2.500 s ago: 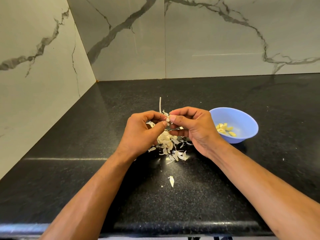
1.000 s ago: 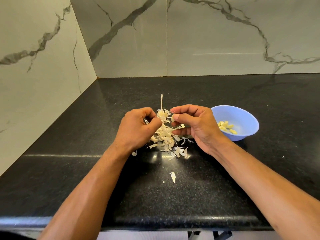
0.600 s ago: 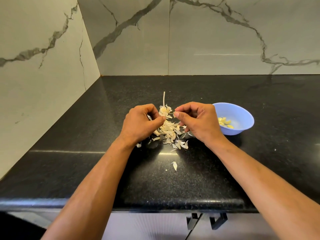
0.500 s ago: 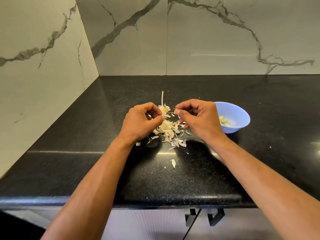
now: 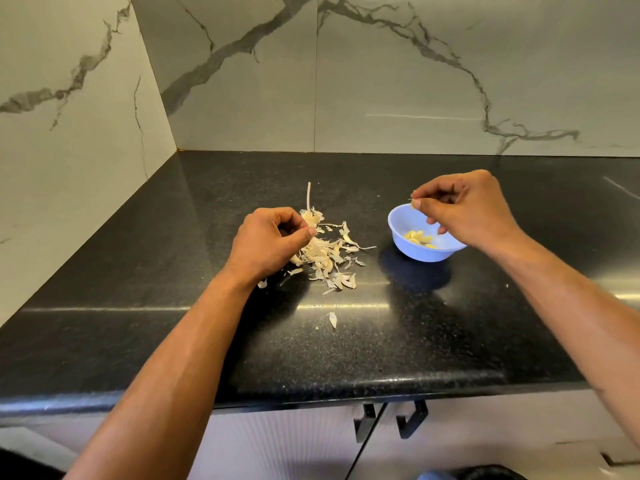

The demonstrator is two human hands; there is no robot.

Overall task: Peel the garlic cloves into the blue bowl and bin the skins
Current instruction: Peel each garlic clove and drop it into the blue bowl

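**Two hands busy, one clove about to drop**

Right hand [image 5: 474, 209] hovers over the blue bowl [image 5: 401, 245] right of centre, thumb and forefinger pinching what looks like a peeled clove [image 5: 412, 204], though it's tiny. I'd say it just needs letting go. Left hand [image 5: 268, 242] sits curled at the skins [image 5: 325, 254] mid-frame, fingertips pinched on a piece of the pile. No bin anywhere in view, so the skins wait.
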